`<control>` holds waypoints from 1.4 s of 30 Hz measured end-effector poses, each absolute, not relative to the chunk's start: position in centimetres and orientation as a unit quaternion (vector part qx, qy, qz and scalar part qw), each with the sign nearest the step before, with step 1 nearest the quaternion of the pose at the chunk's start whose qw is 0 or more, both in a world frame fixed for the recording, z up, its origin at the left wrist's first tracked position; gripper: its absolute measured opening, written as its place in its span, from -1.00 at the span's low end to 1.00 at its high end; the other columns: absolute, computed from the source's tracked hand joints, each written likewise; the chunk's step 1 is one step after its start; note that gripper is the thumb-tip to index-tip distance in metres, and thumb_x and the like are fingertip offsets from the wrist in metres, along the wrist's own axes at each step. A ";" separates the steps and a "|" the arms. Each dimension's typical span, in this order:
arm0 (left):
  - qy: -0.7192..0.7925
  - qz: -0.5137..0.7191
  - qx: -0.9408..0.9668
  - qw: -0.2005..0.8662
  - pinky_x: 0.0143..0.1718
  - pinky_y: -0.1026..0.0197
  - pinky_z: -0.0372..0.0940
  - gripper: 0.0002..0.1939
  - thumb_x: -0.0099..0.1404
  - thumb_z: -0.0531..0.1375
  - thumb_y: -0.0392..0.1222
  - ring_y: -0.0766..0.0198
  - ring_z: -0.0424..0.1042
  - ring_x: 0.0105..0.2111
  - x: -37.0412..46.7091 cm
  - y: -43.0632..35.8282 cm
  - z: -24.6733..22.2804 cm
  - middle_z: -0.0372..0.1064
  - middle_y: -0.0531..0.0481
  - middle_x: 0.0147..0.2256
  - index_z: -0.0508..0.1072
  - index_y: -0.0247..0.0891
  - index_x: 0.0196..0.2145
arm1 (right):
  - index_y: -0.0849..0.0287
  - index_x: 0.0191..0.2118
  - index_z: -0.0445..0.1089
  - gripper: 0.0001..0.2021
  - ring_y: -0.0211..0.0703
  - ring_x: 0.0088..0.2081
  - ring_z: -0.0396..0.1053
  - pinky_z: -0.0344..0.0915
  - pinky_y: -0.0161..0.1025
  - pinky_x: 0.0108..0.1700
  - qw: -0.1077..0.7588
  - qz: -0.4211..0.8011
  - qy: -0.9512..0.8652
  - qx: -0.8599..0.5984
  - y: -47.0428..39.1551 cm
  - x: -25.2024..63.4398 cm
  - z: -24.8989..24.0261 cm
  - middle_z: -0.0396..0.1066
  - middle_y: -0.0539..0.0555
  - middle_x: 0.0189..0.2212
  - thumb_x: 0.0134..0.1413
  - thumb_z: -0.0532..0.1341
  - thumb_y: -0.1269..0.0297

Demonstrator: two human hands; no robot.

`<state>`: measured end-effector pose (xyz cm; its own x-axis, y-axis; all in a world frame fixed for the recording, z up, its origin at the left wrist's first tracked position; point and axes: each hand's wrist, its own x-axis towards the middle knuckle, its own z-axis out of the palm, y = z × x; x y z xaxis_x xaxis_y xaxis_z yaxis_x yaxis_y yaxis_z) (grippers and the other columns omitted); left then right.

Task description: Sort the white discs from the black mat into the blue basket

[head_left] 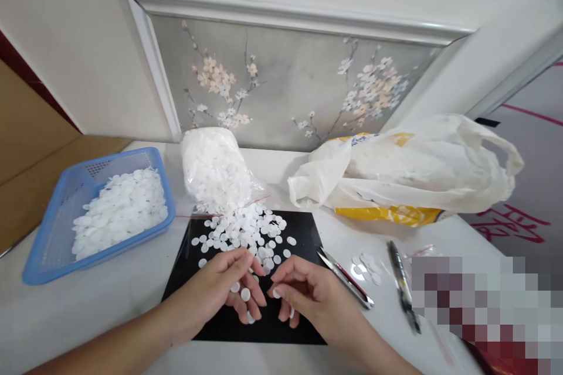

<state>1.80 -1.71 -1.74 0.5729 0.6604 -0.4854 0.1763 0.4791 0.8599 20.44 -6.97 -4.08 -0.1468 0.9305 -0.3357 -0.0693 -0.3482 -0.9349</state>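
Note:
Many small white discs (pixel 246 227) lie in a loose pile on a black mat (pixel 259 328), spilling from the mouth of a clear plastic bag (pixel 215 167) full of them. Over the mat's left part, my left hand (pixel 233 284) is curled, with several discs on its palm and fingers. My right hand (pixel 303 292) faces it, a small gap between them. It pinches one disc between thumb and index finger, and another disc shows at its lower fingers.
A blue basket (pixel 169 211) of white discs stands at the left. Right of the mat lie metal tweezers (pixel 345 278), some loose discs (pixel 367 268) and a dark pen (pixel 402 284). Behind them rests a white and yellow plastic bag (pixel 413 167). A framed floral panel (pixel 281 82) is on the wall.

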 end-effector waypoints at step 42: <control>0.405 0.135 0.553 0.715 -0.50 0.28 -0.04 -0.85 0.17 0.23 -0.13 0.38 0.10 -0.56 7.8 -1.9 0.4 0.58 -0.04 -0.42 0.39 -0.24 -0.45 | 0.09 -0.44 0.24 -0.86 -0.02 -0.34 0.40 0.21 -0.21 -0.35 0.187 0.157 -0.619 -0.747 -7.3 28.1 -2.5 0.42 0.04 -0.44 -0.07 0.25 0.39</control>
